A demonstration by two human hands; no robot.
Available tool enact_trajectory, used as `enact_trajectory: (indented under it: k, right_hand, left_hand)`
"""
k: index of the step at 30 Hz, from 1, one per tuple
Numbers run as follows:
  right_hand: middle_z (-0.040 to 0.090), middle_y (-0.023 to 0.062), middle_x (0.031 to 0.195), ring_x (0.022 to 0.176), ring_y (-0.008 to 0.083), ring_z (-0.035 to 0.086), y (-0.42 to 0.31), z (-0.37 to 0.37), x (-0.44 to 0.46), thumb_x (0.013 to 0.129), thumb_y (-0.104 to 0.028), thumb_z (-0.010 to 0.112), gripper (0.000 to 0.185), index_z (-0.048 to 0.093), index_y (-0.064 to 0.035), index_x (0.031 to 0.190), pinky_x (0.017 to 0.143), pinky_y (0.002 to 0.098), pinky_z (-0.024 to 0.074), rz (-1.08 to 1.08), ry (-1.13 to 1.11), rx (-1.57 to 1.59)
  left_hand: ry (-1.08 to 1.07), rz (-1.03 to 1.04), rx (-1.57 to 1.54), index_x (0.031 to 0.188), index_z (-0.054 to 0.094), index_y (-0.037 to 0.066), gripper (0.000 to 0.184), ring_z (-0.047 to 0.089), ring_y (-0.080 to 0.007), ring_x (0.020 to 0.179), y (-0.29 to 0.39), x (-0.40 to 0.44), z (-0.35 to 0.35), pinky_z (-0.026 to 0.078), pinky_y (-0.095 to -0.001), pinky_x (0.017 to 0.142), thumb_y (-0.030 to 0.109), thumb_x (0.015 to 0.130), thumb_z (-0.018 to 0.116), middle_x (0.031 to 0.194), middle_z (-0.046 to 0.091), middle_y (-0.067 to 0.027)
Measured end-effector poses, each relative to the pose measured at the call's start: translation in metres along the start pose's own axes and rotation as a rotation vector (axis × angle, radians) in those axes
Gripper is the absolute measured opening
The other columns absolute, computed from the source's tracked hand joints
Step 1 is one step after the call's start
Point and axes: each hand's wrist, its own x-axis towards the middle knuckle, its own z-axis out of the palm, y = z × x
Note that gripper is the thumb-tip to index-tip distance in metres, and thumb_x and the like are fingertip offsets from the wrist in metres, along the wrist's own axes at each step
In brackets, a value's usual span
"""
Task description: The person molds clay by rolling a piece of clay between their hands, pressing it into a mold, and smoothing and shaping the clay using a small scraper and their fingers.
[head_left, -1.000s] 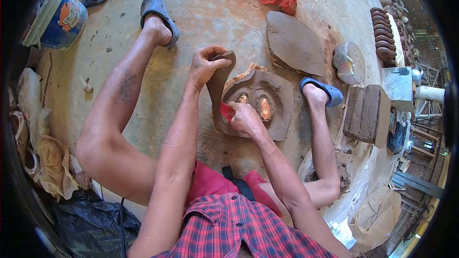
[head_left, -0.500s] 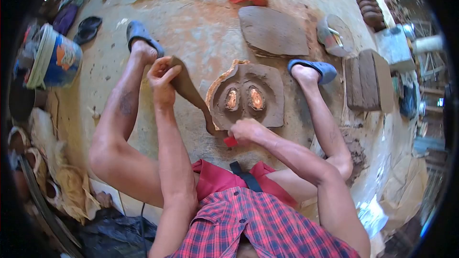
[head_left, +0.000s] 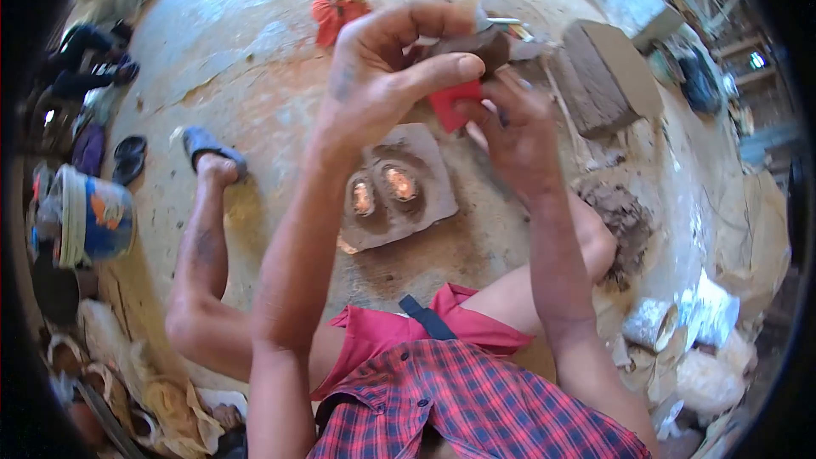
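Observation:
Both my hands are raised together above the floor. My left hand [head_left: 382, 59] curls its fingers and thumb around a dark brown piece of clay [head_left: 486, 48]. Close beside it, my right hand [head_left: 523, 132] is closed on a small flat red scraper [head_left: 453, 105], which overlaps the clay from this angle; contact is unclear. Below them on the floor lies a brown clay slab mould [head_left: 433, 204] with two oval, orange-toned hollows. My left forearm and hand hide part of its left and upper edges.
Stacked clay blocks [head_left: 599, 76] stand at the right, with a heap of clay scraps [head_left: 619, 225] near my right knee. A red cloth bundle [head_left: 336, 15] lies ahead. At the left are a bucket [head_left: 102, 217] and dark sandals [head_left: 129, 160].
The long clay strip has come off the slab's edge and is now bunched in my left hand. Both hands rose and moved together, the right carrying the red scraper. The view shifted.

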Motion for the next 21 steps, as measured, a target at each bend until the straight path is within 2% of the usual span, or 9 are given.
enact_trajectory:
  k: [2, 5, 8, 10, 11, 13, 16, 19, 21]
  right_hand:
    - [0.068, 0.0160, 0.098, 0.087, 0.0364, 0.069, 0.007, -0.045, -0.008, 0.090, -0.006, 0.072, 0.015, 0.069, -0.0016, 0.104, 0.076, 0.0432, 0.0532, -0.051, 0.110, -0.101]
    - [0.068, 0.0150, 0.093, 0.078, 0.0318, 0.066, 0.011, -0.145, -0.051, 0.088, -0.003, 0.073, 0.013, 0.071, -0.0009, 0.101, 0.070, 0.0391, 0.0522, 0.019, 0.240, -0.426]
    - [0.069, 0.0140, 0.093, 0.077, 0.0296, 0.066, 0.012, -0.221, -0.124, 0.090, -0.001, 0.071, 0.012, 0.071, 0.0010, 0.101, 0.070, 0.0365, 0.0518, 0.150, 0.517, -0.550]
    - [0.070, 0.0153, 0.092, 0.079, 0.0320, 0.066, 0.027, -0.234, -0.187, 0.093, -0.009, 0.067, 0.013, 0.071, 0.0016, 0.100, 0.074, 0.0369, 0.0516, 0.484, 0.736, -0.370]
    - [0.070, 0.0169, 0.092, 0.081, 0.0335, 0.066, 0.047, -0.245, -0.236, 0.095, -0.013, 0.066, 0.015, 0.071, 0.0007, 0.099, 0.076, 0.0389, 0.0521, 0.632, 0.747, -0.403]
    - [0.070, 0.0201, 0.093, 0.084, 0.0363, 0.067, 0.086, -0.255, -0.347, 0.098, -0.020, 0.063, 0.019, 0.068, -0.0013, 0.097, 0.078, 0.0447, 0.0519, 1.164, 0.220, -0.793]
    - [0.069, 0.0231, 0.094, 0.087, 0.0388, 0.067, 0.081, -0.243, -0.394, 0.101, -0.027, 0.062, 0.027, 0.066, -0.0013, 0.095, 0.079, 0.0487, 0.0502, 1.196, 0.588, -1.039]
    - [0.069, 0.0209, 0.090, 0.083, 0.0380, 0.064, 0.078, -0.232, -0.378, 0.103, -0.038, 0.062, 0.040, 0.065, 0.0018, 0.101, 0.078, 0.0488, 0.0493, 1.136, 0.804, -0.971]
    - [0.069, 0.0142, 0.086, 0.076, 0.0269, 0.061, 0.069, -0.207, -0.314, 0.102, -0.037, 0.065, 0.039, 0.065, 0.0018, 0.100, 0.074, 0.0423, 0.0494, 0.969, 0.889, -0.809]
  left_hand:
    - [-0.113, 0.167, -0.057, 0.141, 0.058, 0.001, 0.066, 0.063, -0.0192, 0.120, -0.003, 0.017, 0.010, 0.049, -0.0373, 0.107, 0.014, 0.082, 0.085, 0.131, 0.067, -0.0132]
    - [-0.054, -0.178, 0.229, 0.150, 0.050, 0.003, 0.063, 0.053, -0.0238, 0.137, -0.037, 0.001, -0.032, 0.040, -0.0390, 0.117, 0.020, 0.094, 0.074, 0.144, 0.060, -0.0117]
    - [0.209, -0.618, 0.532, 0.141, 0.061, 0.006, 0.053, 0.060, -0.0156, 0.120, -0.130, -0.068, -0.122, 0.047, -0.0307, 0.097, 0.043, 0.103, 0.060, 0.132, 0.065, -0.0046]
    - [0.384, -0.772, 0.531, 0.132, 0.065, 0.011, 0.053, 0.058, -0.0126, 0.098, -0.244, -0.153, -0.203, 0.046, -0.0311, 0.082, 0.053, 0.102, 0.057, 0.112, 0.063, 0.0000]
    - [0.446, -1.118, 0.520, 0.130, 0.065, 0.010, 0.061, 0.055, -0.0114, 0.088, -0.242, -0.174, -0.192, 0.043, -0.0303, 0.073, 0.062, 0.099, 0.057, 0.105, 0.062, -0.0010]
    - [0.403, -1.204, 0.388, 0.123, 0.069, 0.007, 0.066, 0.054, -0.0104, 0.079, -0.251, -0.216, -0.178, 0.042, -0.0283, 0.063, 0.067, 0.098, 0.056, 0.095, 0.062, -0.0023]
    - [0.348, -0.963, 0.384, 0.145, 0.060, 0.008, 0.058, 0.065, -0.0169, 0.092, -0.259, -0.234, -0.149, 0.053, -0.0354, 0.080, 0.050, 0.106, 0.052, 0.109, 0.072, -0.0043]
    - [0.310, -0.878, 0.469, 0.138, 0.066, 0.005, 0.042, 0.064, -0.0136, 0.097, -0.253, -0.247, -0.151, 0.053, -0.0315, 0.083, 0.030, 0.106, 0.057, 0.113, 0.073, -0.0027]
    - [0.473, -0.959, 0.339, 0.110, 0.074, 0.006, 0.038, 0.057, -0.0093, 0.076, -0.251, -0.259, -0.145, 0.047, -0.0297, 0.063, 0.040, 0.105, 0.058, 0.086, 0.064, 0.0027]
